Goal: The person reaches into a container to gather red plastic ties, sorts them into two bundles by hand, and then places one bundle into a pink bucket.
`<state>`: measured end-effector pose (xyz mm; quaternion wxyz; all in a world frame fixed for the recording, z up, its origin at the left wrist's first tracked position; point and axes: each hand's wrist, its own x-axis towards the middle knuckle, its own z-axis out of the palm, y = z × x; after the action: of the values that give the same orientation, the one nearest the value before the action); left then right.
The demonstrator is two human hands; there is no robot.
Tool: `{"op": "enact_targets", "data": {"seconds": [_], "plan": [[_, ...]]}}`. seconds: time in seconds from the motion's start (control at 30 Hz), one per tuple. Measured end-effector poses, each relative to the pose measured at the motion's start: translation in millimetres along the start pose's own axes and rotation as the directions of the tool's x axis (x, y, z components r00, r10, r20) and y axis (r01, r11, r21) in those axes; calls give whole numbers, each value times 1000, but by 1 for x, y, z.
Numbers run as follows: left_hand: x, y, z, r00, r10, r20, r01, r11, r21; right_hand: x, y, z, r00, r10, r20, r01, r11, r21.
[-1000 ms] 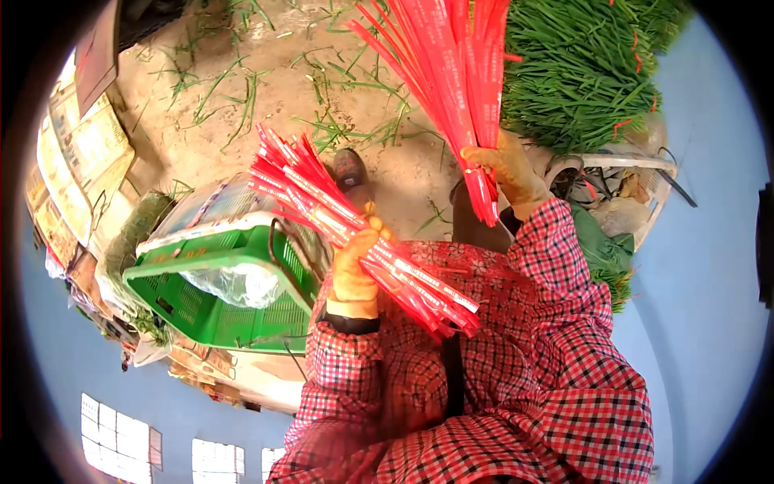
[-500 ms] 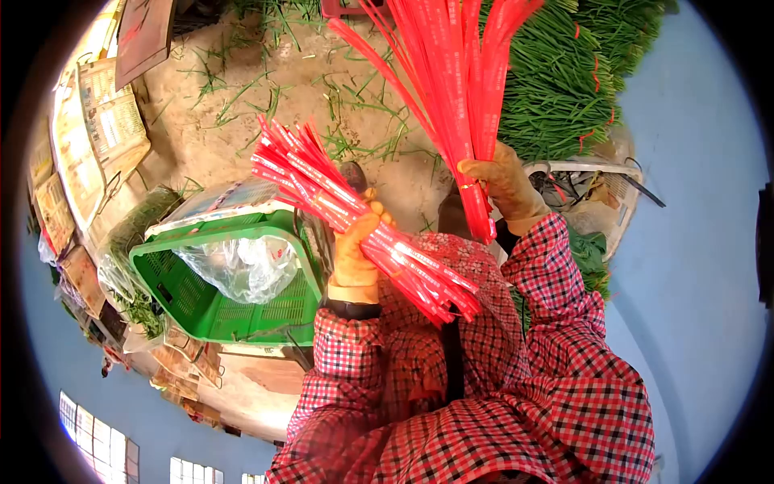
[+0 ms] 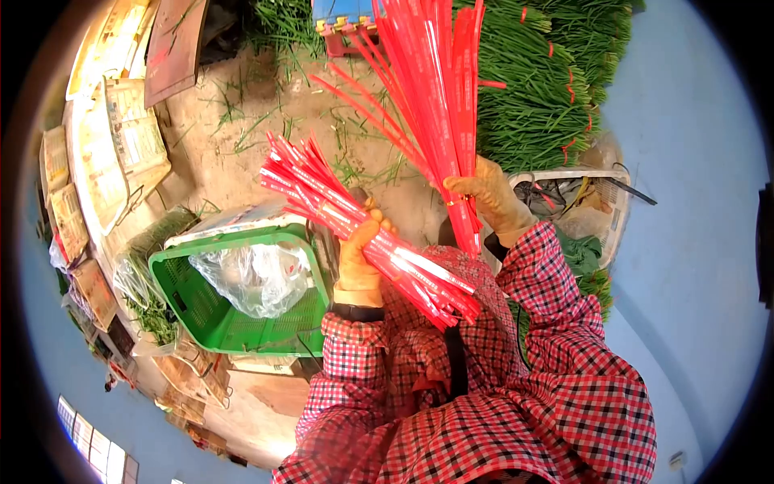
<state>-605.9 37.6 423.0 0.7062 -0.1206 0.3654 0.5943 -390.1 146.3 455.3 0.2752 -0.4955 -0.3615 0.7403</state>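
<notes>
My left hand [image 3: 360, 262], in a tan glove, is closed round the middle of a bundle of red printed strips [image 3: 415, 270]. That bundle slants from upper left to lower right in front of my checked jacket. In my gloved right hand [image 3: 496, 202] a second bundle of longer red strips [image 3: 431, 89] is gripped near its lower end. Its strips fan upward and apart, and a thin gold-coloured tie shows just below my thumb. The two bundles are close but apart in view.
A green crate [image 3: 242, 348] with clear plastic [image 3: 262, 278] inside stands at left. Bundled green stalks [image 3: 532, 89] are piled at upper right, above a white basket [image 3: 617, 214] of scraps. A blue-topped stool [image 3: 343, 12] stands ahead. Loose stalks litter the floor [image 3: 242, 121].
My view has shifted, bringing the blue-topped stool into sight and moving the crate rightward and down. My right hand and its strips sit slightly further left and lower. Both grips stay closed.
</notes>
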Motion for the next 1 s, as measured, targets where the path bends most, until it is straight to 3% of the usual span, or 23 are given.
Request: {"op": "enact_targets", "data": {"seconds": [0.07,0.17,0.43,0.53,0.57,0.63,0.7,0.73,0.77,0.83,0.97,1.0], "plan": [[0,1,1,1000,0,0,0,1000,-23,1,5,-5,999,-19,45,20,1000,-16],[-6,1,10,999,-9,-32,10,1000,13,-9,-4,6,997,67,32,-73,970,233],[7,18,34,991,46,129,-50,998,25,-4,-28,11,998,-68,15,65,984,164],[2,16,36,995,-19,94,20,1000,-14,-3,-17,-3,996,-89,11,90,993,-76],[-11,5,27,999,-45,10,45,999,0,-26,-11,3,996,-90,-15,89,995,-43],[-10,16,38,999,-1,50,0,1000,27,-33,-37,14,993,-91,-71,91,996,0],[-14,19,43,994,-74,79,74,997,8,-41,-34,3,996,-49,-79,55,996,69],[-11,24,56,998,-14,60,12,999,35,-37,-48,6,989,-111,-98,115,993,37],[-16,16,33,995,-38,92,40,999,-22,-54,-33,1,997,-45,-55,51,992,114],[-17,16,32,995,-46,87,48,999,-25,-62,-29,0,991,-21,-136,45,983,175],[-10,16,16,995,-71,65,71,997,3,-64,-10,-19,988,-11,-156,43,978,202],[3,12,11,995,-12,97,8,999,41,-61,-7,-29,979,-10,-203,50,980,192]]}}
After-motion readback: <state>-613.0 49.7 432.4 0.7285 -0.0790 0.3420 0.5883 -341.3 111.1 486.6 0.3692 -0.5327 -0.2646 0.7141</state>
